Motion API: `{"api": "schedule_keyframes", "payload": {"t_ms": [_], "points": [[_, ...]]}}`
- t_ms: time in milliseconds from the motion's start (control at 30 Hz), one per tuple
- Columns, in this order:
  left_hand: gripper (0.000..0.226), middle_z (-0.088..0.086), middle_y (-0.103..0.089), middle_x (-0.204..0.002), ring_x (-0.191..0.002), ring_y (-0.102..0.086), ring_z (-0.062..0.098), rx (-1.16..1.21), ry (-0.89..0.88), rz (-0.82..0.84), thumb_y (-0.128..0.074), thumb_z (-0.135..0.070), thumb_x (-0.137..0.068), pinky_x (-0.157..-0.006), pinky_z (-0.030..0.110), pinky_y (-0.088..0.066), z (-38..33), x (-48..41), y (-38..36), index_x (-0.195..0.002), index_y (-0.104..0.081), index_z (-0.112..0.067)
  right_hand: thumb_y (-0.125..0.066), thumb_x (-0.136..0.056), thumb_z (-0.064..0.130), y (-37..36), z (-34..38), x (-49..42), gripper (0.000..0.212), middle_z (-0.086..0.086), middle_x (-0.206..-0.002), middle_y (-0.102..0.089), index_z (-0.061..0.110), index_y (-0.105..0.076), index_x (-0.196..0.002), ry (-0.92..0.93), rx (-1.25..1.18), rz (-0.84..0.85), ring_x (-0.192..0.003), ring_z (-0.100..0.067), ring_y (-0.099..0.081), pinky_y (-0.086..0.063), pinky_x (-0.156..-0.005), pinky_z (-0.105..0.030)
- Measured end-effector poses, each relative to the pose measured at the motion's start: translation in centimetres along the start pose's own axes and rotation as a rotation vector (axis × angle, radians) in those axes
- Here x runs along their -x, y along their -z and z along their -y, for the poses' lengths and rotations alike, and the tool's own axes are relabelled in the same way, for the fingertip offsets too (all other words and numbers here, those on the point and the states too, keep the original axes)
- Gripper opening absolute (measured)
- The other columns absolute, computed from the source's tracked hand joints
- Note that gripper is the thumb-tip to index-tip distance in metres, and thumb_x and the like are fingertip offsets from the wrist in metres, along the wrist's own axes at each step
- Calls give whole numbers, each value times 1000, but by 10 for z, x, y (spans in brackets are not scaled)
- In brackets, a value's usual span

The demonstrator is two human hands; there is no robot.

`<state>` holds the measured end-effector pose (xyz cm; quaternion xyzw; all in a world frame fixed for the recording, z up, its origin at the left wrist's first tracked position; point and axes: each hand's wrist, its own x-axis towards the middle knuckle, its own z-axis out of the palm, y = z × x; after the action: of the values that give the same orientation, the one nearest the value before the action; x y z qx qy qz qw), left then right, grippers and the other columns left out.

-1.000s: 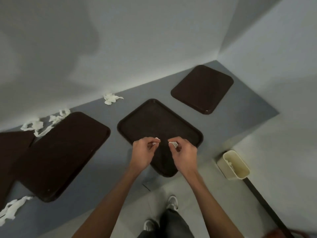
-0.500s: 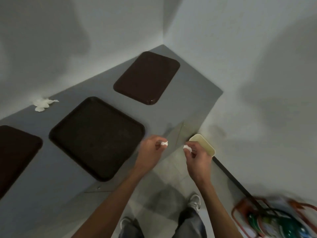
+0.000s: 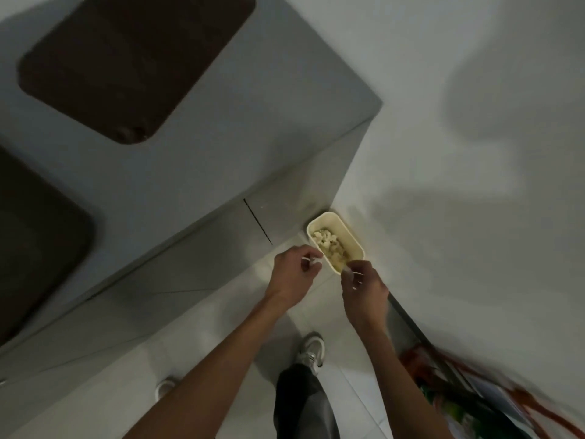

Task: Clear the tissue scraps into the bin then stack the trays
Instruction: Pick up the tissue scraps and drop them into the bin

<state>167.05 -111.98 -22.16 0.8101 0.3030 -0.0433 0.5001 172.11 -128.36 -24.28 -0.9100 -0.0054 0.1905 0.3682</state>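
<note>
Here, brown tray (image 3: 136, 58) on grey counter (image 3: 240, 153).

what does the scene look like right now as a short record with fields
left hand: pinches the left scrap, just left of the bin
right hand: pinches the right scrap, at the bin's near end
bin: on the floor by the wall, binned scraps inside
far tray: on the counter
near tray: on the counter, apart from the far tray, unstacked

Light: dim and greyish; you see soft, broad shadows on the wall (image 3: 411, 58).
Blur: your lower-right corner smears; edges bend outward.
</note>
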Motion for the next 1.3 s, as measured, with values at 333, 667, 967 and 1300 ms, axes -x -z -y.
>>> {"api": "schedule_keyframes", "payload": {"t_ms": [333, 667, 967, 1300], "points": [[18, -1, -73, -106, -97, -69, 16, -112, 133, 81, -73, -21, -90, -97, 31, -55, 84, -138, -136, -106, -72, -28, -64, -102, 20, -75, -119, -122, 24, -12, -125, -70, 15, -67, -125, -34, 94, 82, -104, -30, -67, -45, -81, -23], [62, 8, -51, -149, -132, -51, 26, -195, 197, 145, -60, -8, -97, -108, 32, -44, 88, -178, -161, -153, -44, -29, -62, -104, 17, -79, -122, -166, 41, -16, -146, -55, 15, -52, -143, -17, 185, 202, -128, -37, -56, -51, -95, -35], [52, 2, -51, -150, -142, -44, 25, -309, 82, 88, -56, -19, -103, -113, 36, -40, 62, -77, -59, -152, -42, -26, -61, -105, 30, -34, -48, -92, 35, -12, -142, -62, 22, -55, -138, 159, 200, 110, -114, -34, -66, -57, -93, -42], [53, 1, -51, -152, -141, -46, 20, -224, -14, -77, -59, -18, -101, -118, 35, -40, 29, 115, 105, -153, -45, -22, -58, -106, 35, 8, 98, 110, 34, -9, -142, -61, 24, -55, -138, 306, 165, 62, -117, -32, -64, -56, -92, -42]]}}
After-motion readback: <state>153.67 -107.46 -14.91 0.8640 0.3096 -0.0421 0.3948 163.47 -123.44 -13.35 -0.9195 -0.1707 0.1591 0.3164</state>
